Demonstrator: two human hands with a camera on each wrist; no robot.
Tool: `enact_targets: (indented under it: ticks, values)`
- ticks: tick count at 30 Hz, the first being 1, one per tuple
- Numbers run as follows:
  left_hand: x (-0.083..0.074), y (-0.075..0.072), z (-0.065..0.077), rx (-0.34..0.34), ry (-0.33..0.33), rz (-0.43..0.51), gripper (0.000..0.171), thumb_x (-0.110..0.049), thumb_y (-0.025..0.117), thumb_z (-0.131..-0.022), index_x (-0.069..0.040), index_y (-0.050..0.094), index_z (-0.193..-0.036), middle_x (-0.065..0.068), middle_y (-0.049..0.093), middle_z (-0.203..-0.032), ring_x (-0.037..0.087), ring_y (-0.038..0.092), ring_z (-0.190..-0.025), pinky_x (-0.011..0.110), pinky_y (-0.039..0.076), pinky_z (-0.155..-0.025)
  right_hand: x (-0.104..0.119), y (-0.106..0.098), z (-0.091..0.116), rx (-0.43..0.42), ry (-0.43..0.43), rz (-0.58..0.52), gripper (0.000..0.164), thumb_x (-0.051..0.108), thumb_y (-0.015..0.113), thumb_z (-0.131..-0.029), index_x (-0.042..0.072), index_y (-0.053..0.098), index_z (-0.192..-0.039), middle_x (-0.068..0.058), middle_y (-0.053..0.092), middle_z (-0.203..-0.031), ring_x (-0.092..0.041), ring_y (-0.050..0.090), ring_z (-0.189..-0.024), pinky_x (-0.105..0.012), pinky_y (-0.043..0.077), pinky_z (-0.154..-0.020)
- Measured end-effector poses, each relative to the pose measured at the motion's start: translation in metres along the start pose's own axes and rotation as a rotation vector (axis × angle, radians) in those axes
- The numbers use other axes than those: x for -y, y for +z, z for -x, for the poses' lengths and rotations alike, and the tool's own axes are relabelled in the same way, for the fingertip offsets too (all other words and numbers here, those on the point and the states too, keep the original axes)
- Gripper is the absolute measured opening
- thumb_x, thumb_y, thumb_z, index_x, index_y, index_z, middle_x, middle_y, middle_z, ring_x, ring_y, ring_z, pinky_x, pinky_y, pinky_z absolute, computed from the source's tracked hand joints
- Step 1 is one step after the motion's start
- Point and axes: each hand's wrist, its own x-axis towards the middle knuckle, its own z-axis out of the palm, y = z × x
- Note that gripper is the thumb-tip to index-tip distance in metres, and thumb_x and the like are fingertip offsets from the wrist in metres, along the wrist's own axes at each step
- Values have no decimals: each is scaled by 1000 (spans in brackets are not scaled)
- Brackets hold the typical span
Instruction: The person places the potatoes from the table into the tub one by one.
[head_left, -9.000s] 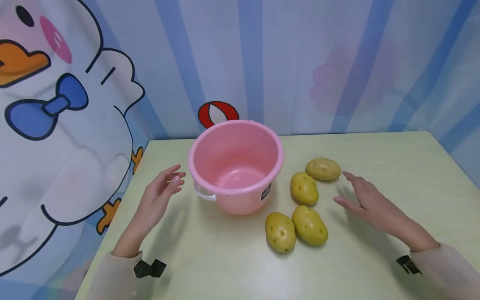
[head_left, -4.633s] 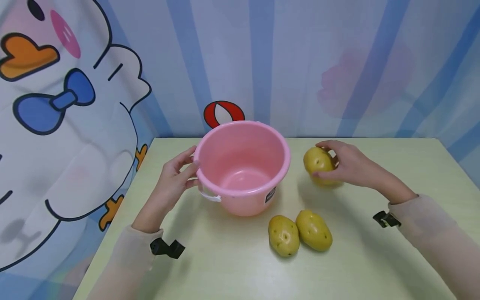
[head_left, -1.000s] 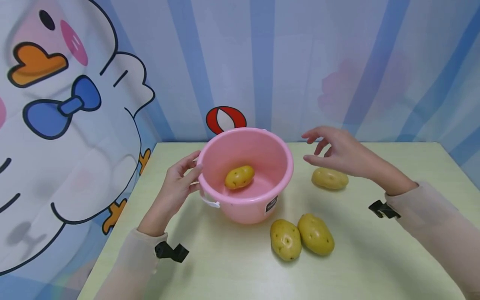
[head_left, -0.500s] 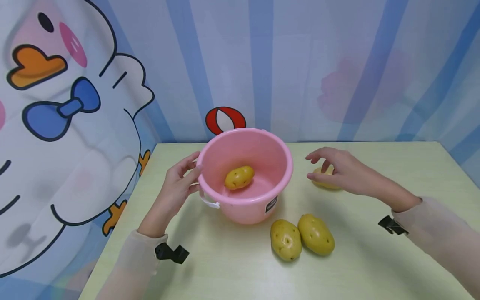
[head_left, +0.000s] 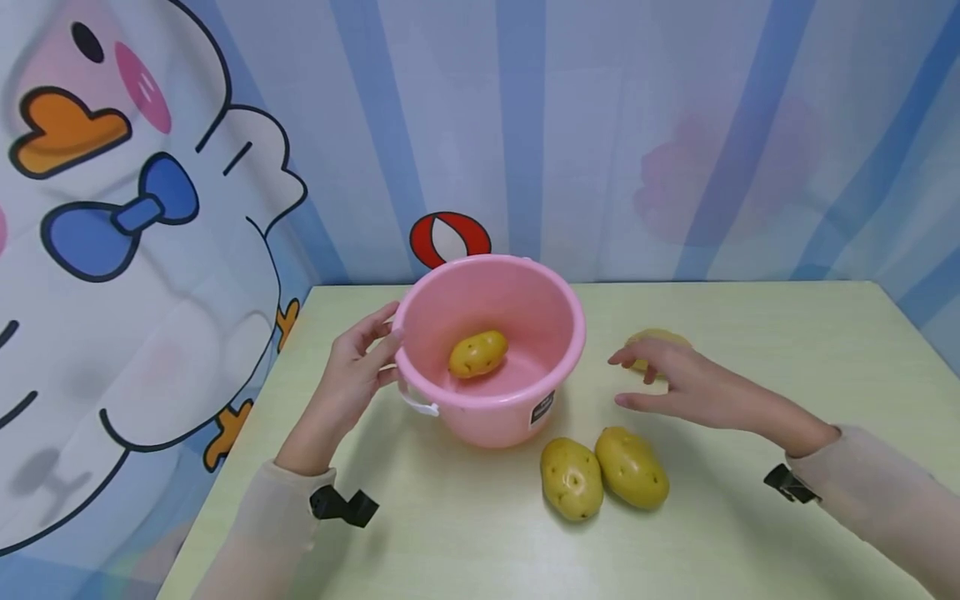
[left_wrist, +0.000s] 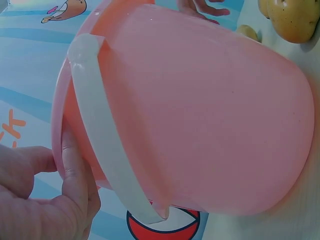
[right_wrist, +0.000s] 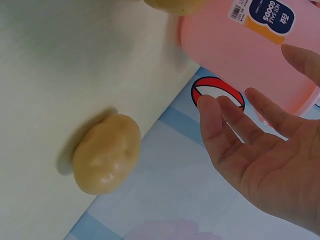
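Note:
A pink bucket (head_left: 487,417) stands on the table with one potato (head_left: 478,354) lying inside. My left hand (head_left: 356,362) grips the bucket's left rim; the left wrist view shows the thumb on one side of the rim and fingers on the other, beside the white handle (left_wrist: 107,135). My right hand (head_left: 686,379) hovers over the table right of the bucket, fingers loosely bent and nothing between them. Behind it lies a paler potato (right_wrist: 107,154), partly hidden by the hand in the head view. Two more potatoes, one left (head_left: 572,479) and one right (head_left: 632,468), lie side by side in front.
The pale table (head_left: 465,533) ends at the back against a blue striped cloth (head_left: 592,150). A cartoon duck print (head_left: 172,275) covers the cloth at the left. A dark label (head_left: 542,409) is on the bucket's front right.
Over the longer span, one potato went from the table into the bucket, and my left hand took the rim. In the last second my right hand came down and nearer, past the paler potato.

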Motion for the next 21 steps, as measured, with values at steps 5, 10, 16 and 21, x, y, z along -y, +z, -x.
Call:
enact_targets:
  ticks: [5, 10, 16, 21]
  values:
    - [0, 0, 0, -1, 3, 10, 53, -20, 55, -104, -10, 40, -153, 16, 45, -128, 21, 59, -98, 25, 57, -80, -2, 6, 5, 31, -1, -24, 49, 39, 72, -92, 5, 60, -125, -7, 58, -123, -19, 54, -93, -31, 53, -69]
    - [0, 0, 0, -6, 0, 27, 52, -18, 55, -104, -10, 39, -153, 15, 46, -129, 21, 60, -98, 25, 58, -80, -3, 10, 11, 77, 8, -63, 53, 42, 70, -93, 5, 57, -129, -10, 56, -130, -25, 54, -99, -33, 53, -70]
    - [1, 0, 0, -1, 3, 44, 52, -16, 54, -104, -9, 39, -153, 14, 45, -127, 23, 59, -99, 25, 58, -80, -3, 17, 17, 132, 36, -77, 62, 49, 71, -90, 7, 57, -134, -12, 52, -134, -30, 55, -104, -32, 52, -69]
    - [1, 0, 1, 3, 3, 53, 51, -15, 53, -105, -9, 39, -153, 15, 44, -127, 24, 59, -99, 24, 58, -80, -3, 24, 21, 159, 26, -58, 68, 52, 73, -87, 5, 56, -135, -15, 52, -132, -33, 56, -104, -32, 54, -68]
